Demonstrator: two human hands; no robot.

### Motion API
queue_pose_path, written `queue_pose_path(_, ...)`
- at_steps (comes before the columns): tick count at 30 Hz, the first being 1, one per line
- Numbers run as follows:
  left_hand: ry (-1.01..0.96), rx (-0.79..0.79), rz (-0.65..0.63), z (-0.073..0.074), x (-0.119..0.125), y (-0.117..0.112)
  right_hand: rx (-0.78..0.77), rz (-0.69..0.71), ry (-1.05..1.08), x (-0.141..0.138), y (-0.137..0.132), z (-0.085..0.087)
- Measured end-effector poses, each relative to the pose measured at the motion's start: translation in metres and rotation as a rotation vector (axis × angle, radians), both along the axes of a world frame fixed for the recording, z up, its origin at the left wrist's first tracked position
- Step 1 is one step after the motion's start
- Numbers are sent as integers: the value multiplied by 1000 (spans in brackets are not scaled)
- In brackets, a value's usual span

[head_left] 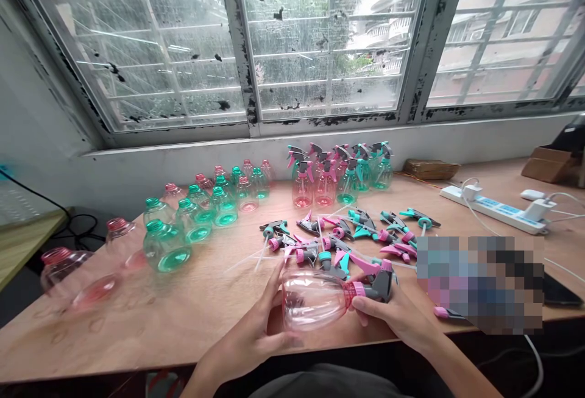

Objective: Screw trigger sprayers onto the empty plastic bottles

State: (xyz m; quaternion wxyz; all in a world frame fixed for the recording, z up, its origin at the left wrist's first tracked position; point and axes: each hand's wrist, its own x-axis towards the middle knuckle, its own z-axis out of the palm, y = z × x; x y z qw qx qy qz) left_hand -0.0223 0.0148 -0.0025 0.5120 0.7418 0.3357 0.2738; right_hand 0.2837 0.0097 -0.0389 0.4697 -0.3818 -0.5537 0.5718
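A clear pink spray bottle (pixel 313 300) lies on its side between my hands near the table's front edge, its base to the left. My left hand (pixel 269 319) curves round the base end. At the neck, the fingers of my right hand (pixel 393 312) close on the pink collar below the grey and pink trigger head (pixel 381 279). Just behind lies a heap of loose trigger sprayer heads (pixel 336 242) in pink, teal and grey, some with thin white tubes. Part of the right hand's grip is hidden behind the neck.
Open green bottles (pixel 167 245) and pink bottles (pixel 68 273) stand in rows at left. Several spray bottles with heads (pixel 325 184) stand by the window wall. A power strip (pixel 496 209), a cardboard box (pixel 546 163) and a blurred patch are at right.
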Motion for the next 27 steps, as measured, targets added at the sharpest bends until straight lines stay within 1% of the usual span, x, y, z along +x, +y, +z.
queue_pose_path(6,36,-1,-23,4,-1,0,9,12,11,0,0,-2)
queue_pose_path(9,83,46,7,3,-1,0,16,-3,26,0,2,-3)
queue_pose_path(12,93,77,22,1,-1,0,20,12,20,-1,3,-4)
queue_pose_path(18,65,13,26,1,0,1,20,25,13,0,1,-2)
queue_pose_path(22,-20,-40,-19,2,1,2,28,21,23,0,1,-3)
queue_pose_path(27,-44,-75,-25,1,0,3,27,-29,59,-2,3,-4)
